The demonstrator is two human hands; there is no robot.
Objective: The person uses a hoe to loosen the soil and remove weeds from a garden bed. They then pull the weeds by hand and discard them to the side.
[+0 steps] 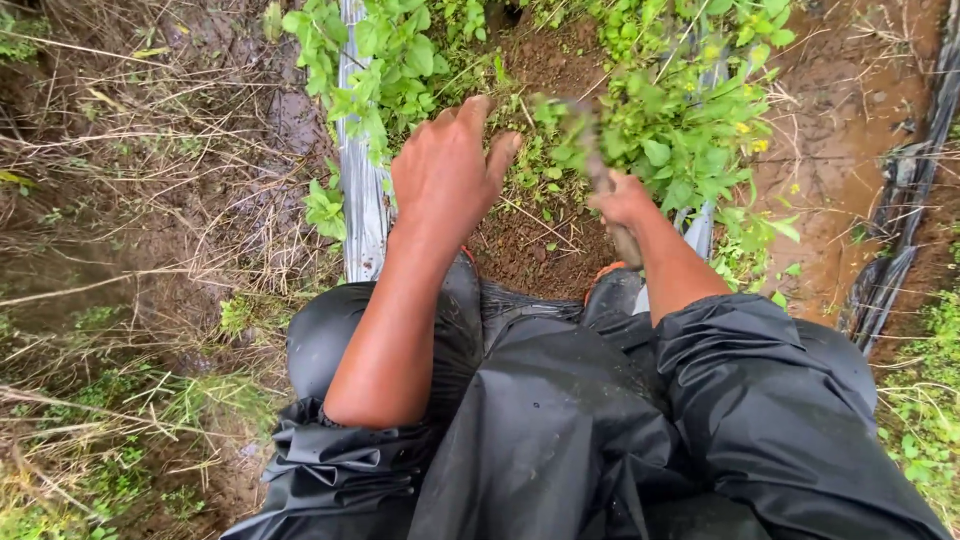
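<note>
The ground (540, 250) is wet, reddish-brown soil, bare at the centre. Leafy green weeds (660, 130) with small yellow flowers spread over it from 12 to 2 o'clock. A strip of silvery plastic sheeting (362, 215) lies along the soil at 11 o'clock. Dry grass stalks (130, 280) cover the 9 o'clock side. At 3 o'clock runs what may be dark plastic sheeting (900, 230).
</note>
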